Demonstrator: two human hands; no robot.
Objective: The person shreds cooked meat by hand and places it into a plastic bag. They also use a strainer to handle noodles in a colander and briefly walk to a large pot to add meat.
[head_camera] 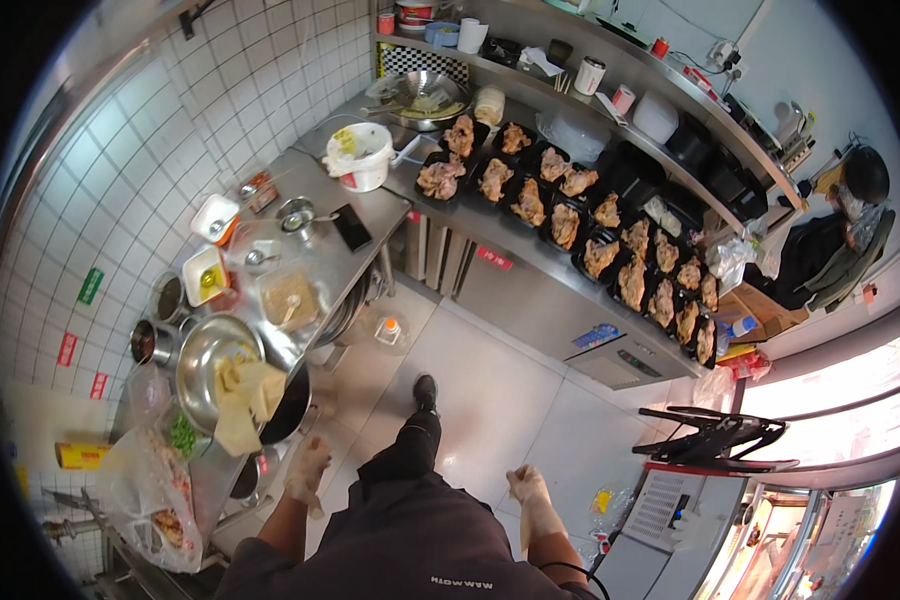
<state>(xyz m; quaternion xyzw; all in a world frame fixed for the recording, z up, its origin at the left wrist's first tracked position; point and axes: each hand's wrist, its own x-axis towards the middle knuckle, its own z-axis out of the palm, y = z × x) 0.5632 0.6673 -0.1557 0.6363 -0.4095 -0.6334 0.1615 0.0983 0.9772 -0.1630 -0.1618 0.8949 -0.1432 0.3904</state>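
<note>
My left hand (309,463), in a thin clear glove, hangs beside the left steel counter with its fingers curled in. Nearest to it are a large steel bowl (195,375) and a yellowish cloth or sheet (249,390) draped over the bowl's rim. My right hand (526,484), gloved too, is held over the tiled floor with its fingers curled. Nothing shows in either hand. Along the steel counter ahead stand several black trays holding pieces of cooked meat, probably chicken (564,225).
A white bucket (360,161) stands at the counters' corner, near a black phone (352,228). Clear plastic jug (384,330) sits on the floor under the left counter's edge. A folded black stool or stand (712,439) rests on a cabinet at right. One shoe (424,391) is forward.
</note>
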